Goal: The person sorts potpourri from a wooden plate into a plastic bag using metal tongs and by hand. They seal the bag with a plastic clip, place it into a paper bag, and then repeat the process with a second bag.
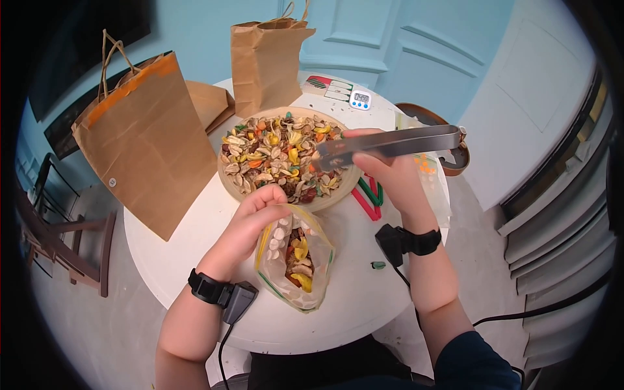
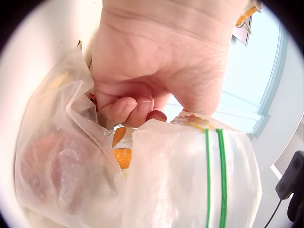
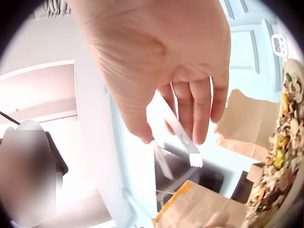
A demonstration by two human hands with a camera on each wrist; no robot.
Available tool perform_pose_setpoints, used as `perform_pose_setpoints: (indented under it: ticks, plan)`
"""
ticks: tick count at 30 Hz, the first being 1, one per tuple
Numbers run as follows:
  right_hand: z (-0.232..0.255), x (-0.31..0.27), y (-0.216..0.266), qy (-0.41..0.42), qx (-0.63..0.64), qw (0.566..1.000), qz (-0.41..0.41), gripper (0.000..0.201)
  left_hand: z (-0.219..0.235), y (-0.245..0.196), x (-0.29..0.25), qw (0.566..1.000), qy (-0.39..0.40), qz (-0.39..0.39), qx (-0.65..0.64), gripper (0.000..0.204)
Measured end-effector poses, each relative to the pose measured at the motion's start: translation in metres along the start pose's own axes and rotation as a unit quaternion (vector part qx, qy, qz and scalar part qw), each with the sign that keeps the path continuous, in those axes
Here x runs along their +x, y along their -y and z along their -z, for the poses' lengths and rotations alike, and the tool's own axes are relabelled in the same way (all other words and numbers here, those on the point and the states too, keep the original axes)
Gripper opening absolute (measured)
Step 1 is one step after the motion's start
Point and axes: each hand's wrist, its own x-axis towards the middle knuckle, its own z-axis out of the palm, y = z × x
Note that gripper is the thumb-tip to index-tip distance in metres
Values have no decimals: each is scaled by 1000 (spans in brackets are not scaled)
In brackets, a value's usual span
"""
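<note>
My left hand (image 1: 259, 224) pinches the upper edge of a clear zip bag (image 1: 275, 249) with a green seal line, and the bag's mouth gapes upward. Dried potpourri (image 1: 299, 257) with yellow petals lies inside it. In my right hand (image 1: 393, 179) are metal tongs (image 1: 422, 140), held between thumb and fingers. Their toothed tips point left over a round tray (image 1: 229, 183) heaped with potpourri (image 1: 273, 153). The right wrist view shows the two tong arms (image 3: 183, 135) spread apart, with nothing between the tips.
Paper bags stand at the left (image 1: 146, 146) and back (image 1: 263, 65), with another paper bag (image 1: 208, 104) lying between them. Red and green clips (image 1: 370, 195) lie right of the tray. A timer (image 1: 360, 100) sits at the back; a small green piece (image 1: 377, 265) lies near the front.
</note>
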Motion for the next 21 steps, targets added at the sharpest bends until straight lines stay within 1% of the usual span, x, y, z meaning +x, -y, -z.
perform_pose_setpoints:
  ticks: [1,3,4,5,7,8,10,14,16,20,21]
  plan:
    - [3,4,-10,-2,-1,1000,1,35,2,1,1,1000,3,0,5,10]
    - [8,13,-38,-36,-166,985,39,34,3,1,1,1000,7,-1,11,10]
    - [8,14,-47,-48,-187,981,19,37,2,1,1,1000,4,-1,13,10]
    - [7,15,-57,-50,-188,981,18,37,2,0,1,1000,2,-1,16,9]
    - [4,18,-71,-75,-190,977,56,35,1,0,0,1000,4,0,13,9]
    - [3,19,-76,-76,-191,977,56,35,0,0,0,1000,4,0,10,9]
    - [1,20,-79,-69,-158,985,16,34,2,1,1,1000,5,-1,13,9]
    - [4,25,-104,-37,-196,980,23,36,2,0,0,1000,5,-1,14,9]
    - [4,26,-108,-21,-170,985,-17,36,2,1,0,1000,5,-1,11,8]
    - [1,29,-117,-13,-131,991,3,33,2,0,0,1000,13,0,13,8]
    - [-1,29,-114,-28,-138,990,17,30,2,0,0,1000,13,0,15,8]
